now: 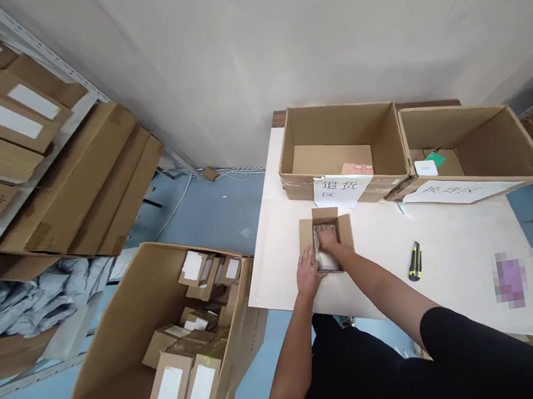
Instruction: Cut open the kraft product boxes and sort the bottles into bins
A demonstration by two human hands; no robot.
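A small cardboard box [345, 231] stands on the white table with its flaps folded outward. Inside it lies a pale, plastic-wrapped package [327, 261]. My right hand [325, 236] reaches into the box, its fingers curled at the upper part of the package; the fingertips are partly hidden. Against the left flap and near side of the box rests my left hand [309, 275], fingers stretched out. To the right, a black and yellow box cutter [415, 261] lies on the table, apart from both hands.
Two large open cartons with handwritten paper signs, a left carton [335, 121] and a right carton [482, 125], stand along the table's back. A big floor carton [111, 339] holding several parcels is at the left. Shelving [54, 135] with boxes rises beyond. A blurred purple patch [510, 279] is at the right.
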